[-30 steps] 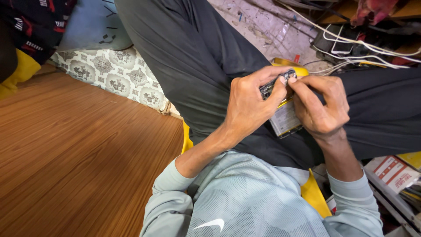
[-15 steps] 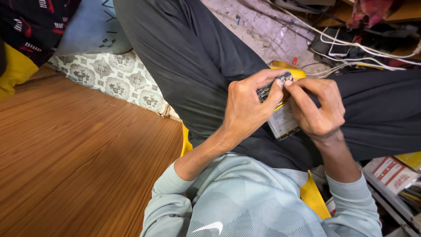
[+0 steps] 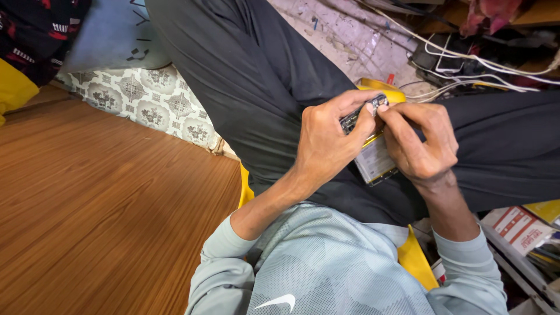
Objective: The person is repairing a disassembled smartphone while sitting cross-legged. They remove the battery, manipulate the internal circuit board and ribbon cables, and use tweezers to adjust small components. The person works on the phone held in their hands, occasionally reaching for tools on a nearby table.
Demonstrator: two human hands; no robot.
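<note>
Hands meet a little right of the frame's centre, over the lap in dark trousers [image 3: 251,87]. The left hand [image 3: 326,146] has its grip closed around the upper end of an opened phone [image 3: 373,157], thumb pressing near the top edge. The right hand [image 3: 423,143] pinches with thumb and forefinger at the same top corner; whether some small part sits between those fingertips, I cannot tell. The phone lies tilted between both palms, its pale battery face showing below the fingers, and a yellow piece [image 3: 385,90] appears just behind it.

I judge the step in hand is fine work on the top corner of the open phone. The next move, I think, calls for a steady left hold and a small, exact pull or press from the right fingertips.

Compared with one second ago, the hands keep nearly the same pose; the phone sits a little higher. Wooden floor [image 3: 105,210] fills the left, white cables [image 3: 478,58] the upper right.
</note>
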